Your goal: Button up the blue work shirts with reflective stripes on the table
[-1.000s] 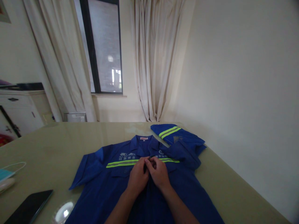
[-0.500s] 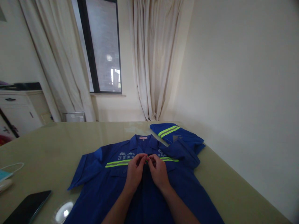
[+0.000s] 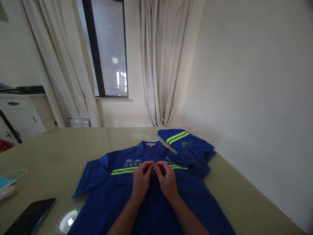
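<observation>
A blue short-sleeved work shirt (image 3: 102,202) lies front side up on the table, its collar pointing away from me. White lettering and a yellow-green reflective stripe cross its chest. Both hands meet over the middle of the front, level with the stripe. My left hand (image 3: 141,179) is closed in a pinch on the shirt's front edge. Right beside it, my right hand (image 3: 166,179) pinches the same spot, thumb and fingertips together. My fingers hide whatever small part of the front lies between them.
A folded blue garment (image 3: 198,143) with a similar stripe lies behind the shirt's right sleeve. On the left are a black phone (image 3: 30,217), a light-blue face mask (image 3: 6,182) and a pale rounded object (image 3: 7,193). A wall (image 3: 254,98) borders the table's right side.
Both hands stay at the same place on the shirt front, with only slight finger movement. The whole view has shifted a little.
</observation>
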`<state>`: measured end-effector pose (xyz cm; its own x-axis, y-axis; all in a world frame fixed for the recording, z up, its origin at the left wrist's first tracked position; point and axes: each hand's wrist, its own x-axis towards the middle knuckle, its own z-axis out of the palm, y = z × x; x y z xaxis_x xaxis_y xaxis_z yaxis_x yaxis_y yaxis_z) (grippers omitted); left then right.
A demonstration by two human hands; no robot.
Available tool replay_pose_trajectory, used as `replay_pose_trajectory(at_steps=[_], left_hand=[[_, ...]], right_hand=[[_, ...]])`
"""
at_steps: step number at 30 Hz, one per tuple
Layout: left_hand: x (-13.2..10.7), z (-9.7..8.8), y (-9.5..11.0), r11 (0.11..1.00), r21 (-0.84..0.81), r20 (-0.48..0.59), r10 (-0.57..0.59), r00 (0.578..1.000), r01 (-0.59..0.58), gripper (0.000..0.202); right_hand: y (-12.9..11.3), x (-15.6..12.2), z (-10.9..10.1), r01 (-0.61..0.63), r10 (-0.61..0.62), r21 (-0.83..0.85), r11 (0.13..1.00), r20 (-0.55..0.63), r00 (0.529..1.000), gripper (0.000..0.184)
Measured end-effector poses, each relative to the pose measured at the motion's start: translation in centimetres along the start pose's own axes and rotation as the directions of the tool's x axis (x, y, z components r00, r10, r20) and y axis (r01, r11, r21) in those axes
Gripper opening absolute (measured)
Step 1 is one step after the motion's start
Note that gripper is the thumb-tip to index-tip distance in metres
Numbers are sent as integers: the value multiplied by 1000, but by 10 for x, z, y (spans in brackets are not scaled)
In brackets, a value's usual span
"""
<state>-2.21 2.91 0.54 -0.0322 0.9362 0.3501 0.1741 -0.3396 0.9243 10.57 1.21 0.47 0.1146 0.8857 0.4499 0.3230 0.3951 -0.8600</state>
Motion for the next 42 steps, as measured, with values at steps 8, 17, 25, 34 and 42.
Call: replay_pose_trajectory(at_steps=[8, 17, 25, 34, 42], left_hand=[[-2, -3, -7, 970, 210, -3, 127, 992, -123, 22], [-3, -11, -15, 794, 455, 157, 375, 914, -404, 25], [-4, -30, 7, 618, 496, 359, 493, 792, -610, 24], [-6, -27, 18, 486, 487, 405, 610, 681, -726, 34], [-10, -25, 21, 403, 518, 512, 561, 650, -755, 37]], right_hand=[[3, 1, -1, -56, 56, 42, 998, 16, 998, 26], [12, 10, -2, -180, 167, 223, 958, 75, 983, 32], [21, 19, -15, -432, 319, 276, 859, 372, 872, 42], [12, 14, -22, -510, 315, 344, 789, 486, 815, 30], [1, 11, -29, -497, 279, 314, 809, 539, 794, 23]])
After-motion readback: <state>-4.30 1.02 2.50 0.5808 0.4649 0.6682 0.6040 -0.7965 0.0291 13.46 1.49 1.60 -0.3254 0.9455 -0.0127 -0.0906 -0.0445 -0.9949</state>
